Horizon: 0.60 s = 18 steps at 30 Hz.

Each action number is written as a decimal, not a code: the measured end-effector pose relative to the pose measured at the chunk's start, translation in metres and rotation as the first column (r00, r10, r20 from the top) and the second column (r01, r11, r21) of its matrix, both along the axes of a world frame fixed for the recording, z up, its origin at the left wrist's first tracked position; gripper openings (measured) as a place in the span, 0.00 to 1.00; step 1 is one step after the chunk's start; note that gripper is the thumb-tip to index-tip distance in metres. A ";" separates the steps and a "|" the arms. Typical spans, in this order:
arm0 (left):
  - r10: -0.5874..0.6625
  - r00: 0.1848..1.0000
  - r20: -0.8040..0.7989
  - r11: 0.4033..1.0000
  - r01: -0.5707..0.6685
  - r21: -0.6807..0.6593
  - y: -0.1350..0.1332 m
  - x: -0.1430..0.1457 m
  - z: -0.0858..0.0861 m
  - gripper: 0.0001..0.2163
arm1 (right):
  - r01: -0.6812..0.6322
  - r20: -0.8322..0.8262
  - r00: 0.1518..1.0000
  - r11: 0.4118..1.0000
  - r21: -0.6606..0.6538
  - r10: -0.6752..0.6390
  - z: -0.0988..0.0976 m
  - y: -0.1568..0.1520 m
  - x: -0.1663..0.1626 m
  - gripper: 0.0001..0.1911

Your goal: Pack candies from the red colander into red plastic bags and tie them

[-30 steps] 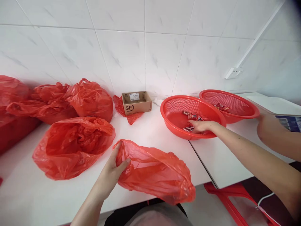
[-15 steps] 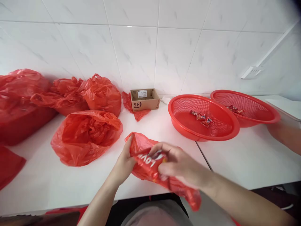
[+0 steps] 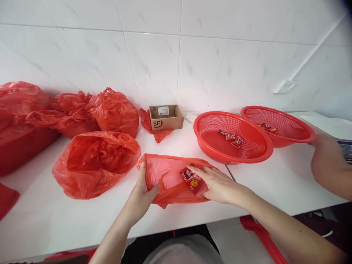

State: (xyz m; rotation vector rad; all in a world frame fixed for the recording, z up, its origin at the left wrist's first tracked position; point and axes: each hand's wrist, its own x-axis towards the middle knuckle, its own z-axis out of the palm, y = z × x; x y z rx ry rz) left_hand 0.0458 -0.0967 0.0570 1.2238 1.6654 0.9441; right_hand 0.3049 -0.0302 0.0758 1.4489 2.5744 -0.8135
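Note:
A flat red plastic bag (image 3: 167, 176) lies open on the white counter (image 3: 41, 220) in front of me. My left hand (image 3: 143, 194) pinches its left rim, thumb inside the mouth. My right hand (image 3: 216, 183) rests on the bag's right side, fingers pressing a small red candy packet (image 3: 191, 179) printed "LOVE" at the bag's mouth. A red mesh basket (image 3: 255, 154) to the right holds a few red packets (image 3: 231, 137).
Several full red bags (image 3: 93, 161) crowd the counter's left and back. A small cardboard box (image 3: 166, 117) stands against the tiled wall. A second red basket (image 3: 299, 126) sits far right, and another person's arm (image 3: 328, 165) reaches in beside it.
My right hand came back from the near basket with a red packet and now lays it at the bag's mouth. The bag is spread flatter and wider. My left hand keeps its grip.

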 end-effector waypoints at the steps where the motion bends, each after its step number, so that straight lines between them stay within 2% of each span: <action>1: 0.025 0.999 -0.040 0.999 -0.023 0.044 0.002 0.000 -0.001 0.44 | 0.000 0.002 1.000 0.999 0.037 0.000 0.009 -0.001 0.001 0.50; 4: 0.089 0.994 -0.068 0.984 -0.078 0.160 0.006 0.002 0.000 0.42 | 0.055 -0.063 0.997 0.991 0.118 -0.047 0.034 -0.003 0.006 0.45; 8: 0.052 0.999 -0.015 0.983 -0.048 0.178 0.010 0.005 0.010 0.34 | 0.182 -0.297 0.947 0.964 0.194 -0.119 0.060 0.011 0.023 0.28; 11: -0.040 0.999 -0.011 0.993 0.041 0.107 0.010 0.007 0.015 0.30 | 0.384 -0.366 0.896 0.850 0.360 -0.250 0.071 0.048 0.052 0.19; 13: -0.070 0.997 0.018 0.994 0.068 0.082 0.008 0.010 0.016 0.30 | 0.460 -0.292 0.885 0.777 0.430 -0.363 0.072 0.085 0.077 0.19; 14: -0.071 0.997 0.033 0.994 0.068 0.083 0.008 0.011 0.016 0.30 | 0.476 -0.199 0.879 0.771 0.423 -0.433 0.069 0.105 0.091 0.20; 15: -0.074 0.996 0.047 0.994 0.070 0.081 0.008 0.012 0.015 0.30 | 0.474 -0.056 0.870 0.797 0.374 -0.491 0.064 0.124 0.104 0.22; 18: -0.097 0.993 0.065 0.994 0.093 0.064 0.007 0.014 0.013 0.32 | 0.479 0.106 0.848 0.836 0.270 -0.520 0.042 0.169 0.136 0.36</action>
